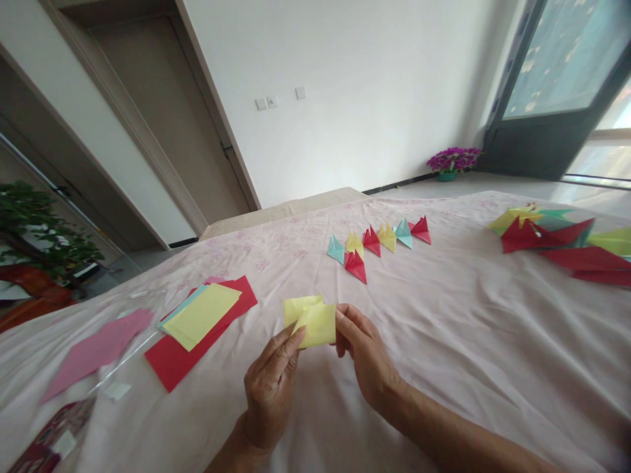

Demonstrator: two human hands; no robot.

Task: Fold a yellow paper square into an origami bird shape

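A folded sheet of yellow paper [318, 326] is held up in front of me, just above the cloth. My left hand [273, 371] pinches it at its lower left side, thumb on the front face. At its right edge, my right hand [362, 338] grips the paper between thumb and fingers. Part of the paper behind the front flap sticks out to the upper left. Beyond my hands stand several small folded paper pieces in red, yellow and light blue, among them a red one [355, 265] nearest to me.
A stack of coloured sheets, topped by a yellow sheet [202, 315], lies left on the pale cloth [444, 328]. Pink paper [96, 348] lies farther left. At the far right are larger folded paper pieces, one red [586, 264]. Purple flowers [453, 159] stand beyond.
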